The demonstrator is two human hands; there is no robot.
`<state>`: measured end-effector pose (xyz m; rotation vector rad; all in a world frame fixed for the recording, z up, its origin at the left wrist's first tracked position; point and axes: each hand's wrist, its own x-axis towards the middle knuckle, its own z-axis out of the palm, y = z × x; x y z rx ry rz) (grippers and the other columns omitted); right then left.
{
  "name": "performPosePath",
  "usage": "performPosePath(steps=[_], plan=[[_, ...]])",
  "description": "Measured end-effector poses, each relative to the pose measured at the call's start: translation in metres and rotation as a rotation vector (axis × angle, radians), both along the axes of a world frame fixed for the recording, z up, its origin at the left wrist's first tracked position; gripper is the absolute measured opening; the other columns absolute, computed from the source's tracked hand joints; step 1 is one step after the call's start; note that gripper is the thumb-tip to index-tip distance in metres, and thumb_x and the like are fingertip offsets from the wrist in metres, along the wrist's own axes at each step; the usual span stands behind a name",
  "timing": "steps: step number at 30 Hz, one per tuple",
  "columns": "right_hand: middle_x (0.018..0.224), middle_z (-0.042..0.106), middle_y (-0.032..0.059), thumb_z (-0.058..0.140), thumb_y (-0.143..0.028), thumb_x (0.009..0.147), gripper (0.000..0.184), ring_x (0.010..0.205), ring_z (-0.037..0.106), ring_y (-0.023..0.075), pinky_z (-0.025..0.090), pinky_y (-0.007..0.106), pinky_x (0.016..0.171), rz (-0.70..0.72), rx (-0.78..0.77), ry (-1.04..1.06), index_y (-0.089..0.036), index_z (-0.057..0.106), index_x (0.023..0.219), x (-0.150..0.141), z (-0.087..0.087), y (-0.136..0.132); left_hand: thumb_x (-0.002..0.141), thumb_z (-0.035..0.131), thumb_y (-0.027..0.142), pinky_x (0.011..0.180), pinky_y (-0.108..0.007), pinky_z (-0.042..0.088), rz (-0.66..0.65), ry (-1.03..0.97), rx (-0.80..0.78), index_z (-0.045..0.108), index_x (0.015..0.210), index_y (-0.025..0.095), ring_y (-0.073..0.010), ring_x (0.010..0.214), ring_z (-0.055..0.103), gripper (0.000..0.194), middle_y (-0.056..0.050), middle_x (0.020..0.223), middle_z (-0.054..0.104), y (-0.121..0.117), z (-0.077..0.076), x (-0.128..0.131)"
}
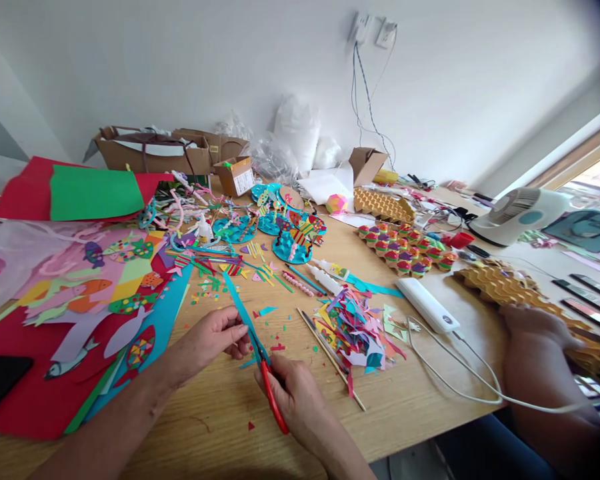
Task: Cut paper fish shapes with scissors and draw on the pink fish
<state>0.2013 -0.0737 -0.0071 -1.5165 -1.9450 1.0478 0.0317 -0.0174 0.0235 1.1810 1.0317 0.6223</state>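
Nearest the front edge of the tabletop (pixel 220 420), the right hand (pixel 300 393) is closed around the red handles of a pair of scissors (pixel 275 403), blades pointing away from the body. Just ahead, the left hand (pixel 213 343) pinches a blue paper strip (pixel 237 298) between thumb and fingers; the strip runs down to the blades. Whether they have bitten into it cannot be determined. Condition of work, in my judgement: partly complete. The strip shows a long uncut length beyond the fingers. Small paper scraps (pixel 279 347) lie beside the hands, and a heap of paper offcuts (pixel 355 327) lies to the right, beside a wooden stick (pixel 337 370). To the left, finished fish cut-outs (pixel 95 287) rest loose over coloured sheets. Farther out, glue bottles (pixel 325 279) lie near blue decorated plates (pixel 291 251), some already bearing striped paper shapes. Painted egg trays (pixel 405 250) are to their right. Cardboard boxes (pixel 125 157) and plastic bags (pixel 295 133) line the wall.
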Motion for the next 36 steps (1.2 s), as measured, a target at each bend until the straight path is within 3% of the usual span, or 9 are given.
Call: performPosePath(steps=[36], plan=[[0.052,0.04,-0.0031,0.038,-0.036,0.085,0.033,0.049,0.033,0.0089,0.021,0.022,0.048,-0.012,0.035,-0.011,-0.018,0.041,0.058,0.001,-0.0084,0.001,0.068,0.061,0.042,0.058,-0.027,0.043,0.031,0.007,-0.005,0.054,0.072,0.016,-0.0143,0.063,0.057,0.027,0.001,0.065,0.058,0.0,-0.0048,0.0001]])
